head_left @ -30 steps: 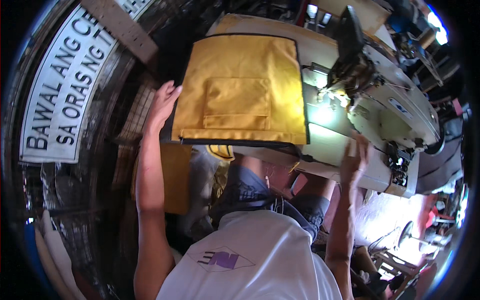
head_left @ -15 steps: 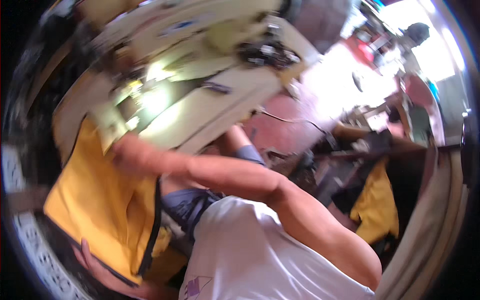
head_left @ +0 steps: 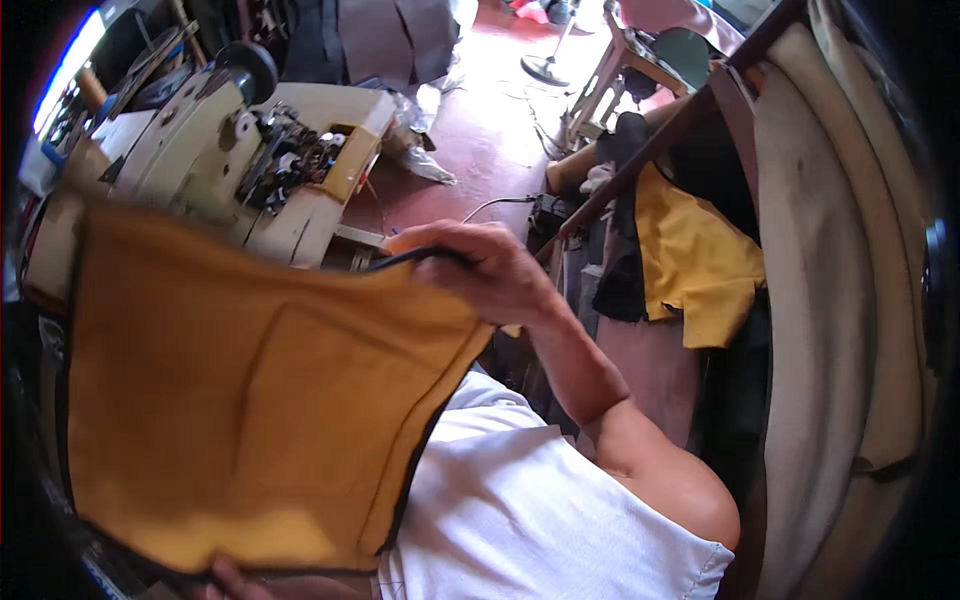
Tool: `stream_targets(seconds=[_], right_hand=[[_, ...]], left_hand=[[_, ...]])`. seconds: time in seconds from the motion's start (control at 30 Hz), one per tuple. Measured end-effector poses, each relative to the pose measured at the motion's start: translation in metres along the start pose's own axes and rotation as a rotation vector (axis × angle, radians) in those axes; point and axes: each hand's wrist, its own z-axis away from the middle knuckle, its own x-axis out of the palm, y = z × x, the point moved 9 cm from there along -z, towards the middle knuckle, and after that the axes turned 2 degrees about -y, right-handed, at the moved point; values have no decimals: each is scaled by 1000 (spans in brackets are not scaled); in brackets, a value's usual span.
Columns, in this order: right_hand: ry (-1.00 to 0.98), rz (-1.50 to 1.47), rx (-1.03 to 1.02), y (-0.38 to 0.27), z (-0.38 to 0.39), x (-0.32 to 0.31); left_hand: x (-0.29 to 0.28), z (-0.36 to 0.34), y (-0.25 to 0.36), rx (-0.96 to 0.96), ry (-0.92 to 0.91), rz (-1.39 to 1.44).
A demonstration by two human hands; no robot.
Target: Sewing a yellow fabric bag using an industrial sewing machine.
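A broad yellow cloth panel with black edging is spread upright across the left of the head view. My right hand is closed on its upper right corner, the fingers wrapped over the black edge. At the bottom edge of the panel my left hand pinches the border; only some fingertips show, and the rest of that hand is behind the cloth or out of the picture. A soft fold runs down the panel's middle.
Behind the panel stands a sewing machine on its table, with a wooden tray of small parts. Another yellow and black cloth piece hangs over a dark rail at right. Beige rolls stand at the far right. A cable crosses the reddish floor.
My right hand has moved right and drawn the panel's corner out, so the cloth is spread wide. The view has swung right, away from the lit sewing machine. My left hand still holds the lower edge.
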Motion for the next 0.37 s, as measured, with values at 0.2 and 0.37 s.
stream_targets(seconds=[0.2, 0.37], right_hand=[[491, 594, 317, 33, 117, -166], [665, 867, 768, 5, 217, -313]], left_hand=[[301, -41, 52, -166, -811, 221], [504, 7, 146, 229, -1171, 377]])
